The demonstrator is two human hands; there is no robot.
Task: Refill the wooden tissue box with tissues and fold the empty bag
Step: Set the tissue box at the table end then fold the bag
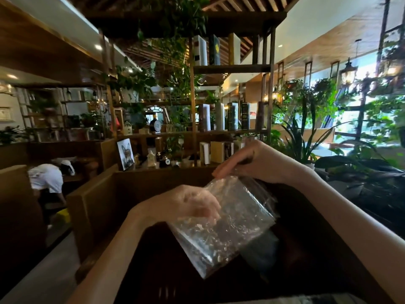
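Both hands hold the clear plastic bag [221,227] up over the dark table [175,266]. The right hand [252,161] pinches its far top edge; the left hand [188,202] grips its left edge. A wooden partition [140,189] stands just beyond.

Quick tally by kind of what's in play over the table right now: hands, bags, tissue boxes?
Hands: 2, the left hand and the right hand, both gripping the bag
Clear plastic bags: 1, the bag, held up above the dark table, looks empty
Wooden tissue boxes: 0 in view
Total: 3
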